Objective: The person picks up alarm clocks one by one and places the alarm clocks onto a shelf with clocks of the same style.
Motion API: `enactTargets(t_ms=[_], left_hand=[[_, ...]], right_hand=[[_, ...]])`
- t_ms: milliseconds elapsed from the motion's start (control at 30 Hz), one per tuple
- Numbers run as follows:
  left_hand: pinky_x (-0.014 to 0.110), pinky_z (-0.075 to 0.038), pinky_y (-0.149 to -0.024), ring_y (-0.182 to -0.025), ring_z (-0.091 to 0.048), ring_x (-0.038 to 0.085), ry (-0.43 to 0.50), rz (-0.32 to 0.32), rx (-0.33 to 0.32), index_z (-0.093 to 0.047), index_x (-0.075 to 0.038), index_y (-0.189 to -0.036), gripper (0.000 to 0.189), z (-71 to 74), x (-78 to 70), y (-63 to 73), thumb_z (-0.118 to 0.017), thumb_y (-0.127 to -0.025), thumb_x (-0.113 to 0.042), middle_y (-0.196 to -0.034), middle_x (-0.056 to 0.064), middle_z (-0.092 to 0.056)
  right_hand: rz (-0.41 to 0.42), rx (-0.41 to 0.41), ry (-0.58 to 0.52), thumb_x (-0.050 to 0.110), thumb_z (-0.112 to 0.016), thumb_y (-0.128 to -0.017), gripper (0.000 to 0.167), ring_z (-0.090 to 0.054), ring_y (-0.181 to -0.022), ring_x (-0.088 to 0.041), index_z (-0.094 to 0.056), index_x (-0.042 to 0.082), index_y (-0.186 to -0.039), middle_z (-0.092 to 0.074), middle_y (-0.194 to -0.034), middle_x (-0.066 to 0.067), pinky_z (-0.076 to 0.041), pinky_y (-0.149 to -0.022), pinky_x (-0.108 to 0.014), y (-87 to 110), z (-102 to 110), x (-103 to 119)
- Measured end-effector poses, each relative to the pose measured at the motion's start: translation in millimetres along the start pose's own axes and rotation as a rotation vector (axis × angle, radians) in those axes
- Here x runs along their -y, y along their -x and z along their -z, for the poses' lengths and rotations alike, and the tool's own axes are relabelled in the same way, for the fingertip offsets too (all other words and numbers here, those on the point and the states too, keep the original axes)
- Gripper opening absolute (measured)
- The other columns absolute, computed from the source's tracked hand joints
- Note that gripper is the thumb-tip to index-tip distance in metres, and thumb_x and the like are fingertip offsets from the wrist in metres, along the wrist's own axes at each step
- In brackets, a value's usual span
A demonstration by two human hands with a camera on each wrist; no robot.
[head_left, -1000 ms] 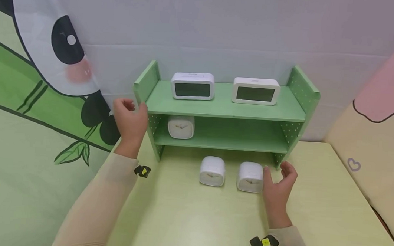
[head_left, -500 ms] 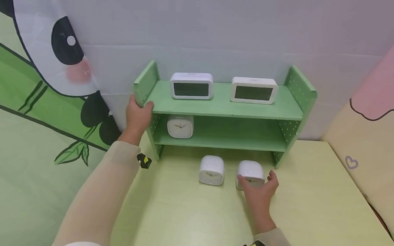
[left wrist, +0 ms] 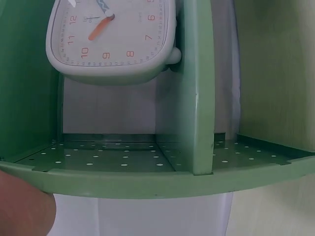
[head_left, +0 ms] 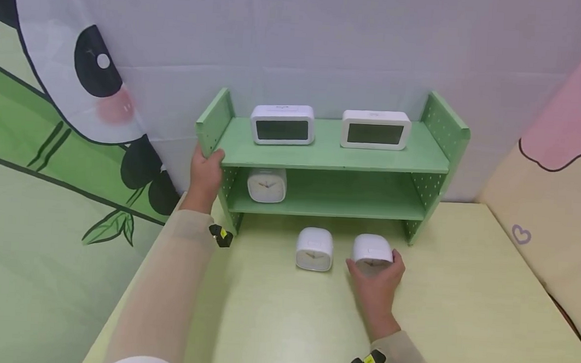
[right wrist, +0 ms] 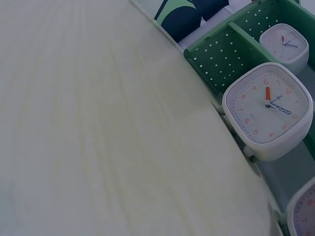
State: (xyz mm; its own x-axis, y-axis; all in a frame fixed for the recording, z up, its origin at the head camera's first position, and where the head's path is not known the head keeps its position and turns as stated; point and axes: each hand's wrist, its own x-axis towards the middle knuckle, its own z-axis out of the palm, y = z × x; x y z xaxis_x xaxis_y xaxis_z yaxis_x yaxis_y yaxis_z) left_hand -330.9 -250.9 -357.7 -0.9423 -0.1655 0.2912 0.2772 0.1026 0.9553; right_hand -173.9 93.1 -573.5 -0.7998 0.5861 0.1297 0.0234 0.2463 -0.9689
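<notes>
My left hand (head_left: 205, 177) grips the left side panel of a green two-tier shelf (head_left: 354, 193), thumb at the front edge, fingers hidden behind. In the left wrist view, part of that hand (left wrist: 24, 209) shows against the panel. My right hand (head_left: 375, 295) holds a white alarm clock (head_left: 372, 245) on the table, thumb on its left and fingers on its right. This clock is cut off at the right wrist view's edge, where the hand is out of sight. To its left, a similar alarm clock (head_left: 314, 246) stands on the table.
A third white alarm clock (head_left: 266, 186) sits at the left of the shelf's middle tier. Two digital clocks, one left (head_left: 282, 126) and one right (head_left: 376, 131), stand on the top tier. The shelf stands on a pale table (head_left: 472, 290) before a printed cloth backdrop.
My left hand has moved right and taken hold of the shelf's side panel. My right hand has moved left from beside the right table clock and closed around it.
</notes>
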Motion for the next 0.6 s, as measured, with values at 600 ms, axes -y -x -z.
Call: enactTargets(t_ms=[600], left_hand=[[0.032, -0.029, -0.118, -0.139, -0.04, 0.018, 0.028, 0.005, -0.032, -0.035, -0.011, -0.158, 0.054, -3.4, 2.8, 1.7, -0.048, -0.105, -0.016, -0.152, 0.01, -0.046]], right_hand=[[0.027, 0.058, -0.019, 0.03, -0.094, -0.075, 0.113, -0.036, -0.134, -0.037, -0.021, 0.005, -0.157, -0.031, -0.151, -0.021, -0.032, -0.111, -0.058, -3.0, 0.9, -4.5]])
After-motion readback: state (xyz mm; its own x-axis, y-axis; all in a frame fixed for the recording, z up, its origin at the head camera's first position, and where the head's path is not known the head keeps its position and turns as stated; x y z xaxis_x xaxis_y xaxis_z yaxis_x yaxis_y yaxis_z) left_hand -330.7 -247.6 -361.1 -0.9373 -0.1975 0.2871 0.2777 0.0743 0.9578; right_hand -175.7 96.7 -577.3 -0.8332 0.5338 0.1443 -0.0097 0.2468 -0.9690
